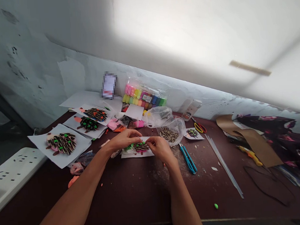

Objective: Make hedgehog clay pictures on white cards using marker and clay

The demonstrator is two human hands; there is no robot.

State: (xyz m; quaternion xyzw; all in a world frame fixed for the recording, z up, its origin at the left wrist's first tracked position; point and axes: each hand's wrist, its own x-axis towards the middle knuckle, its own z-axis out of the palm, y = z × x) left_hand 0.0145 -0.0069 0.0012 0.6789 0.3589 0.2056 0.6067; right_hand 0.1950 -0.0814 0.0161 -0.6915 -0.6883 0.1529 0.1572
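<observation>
On a white paper sheet [133, 155] lies a hedgehog-shaped craft figure [141, 147] covered in striped sunflower seeds, with small green clay bits among them. My left hand [123, 140] hovers over its left side, fingers stretched and slightly apart. At the figure's right edge my right hand [160, 148] has thumb and fingertips pinched together; what they hold is too small to make out. Just behind my right hand a clear plastic bag holds loose sunflower seeds [169, 134].
Seed hedgehogs [62, 143] on paper lie left, beside a white power strip [15, 173]. Coloured clay packs [144, 98] stand at the back. Right are a teal utility knife [188, 159], scissors [199, 127], glue sticks [224, 165] and a green clay ball [216, 206].
</observation>
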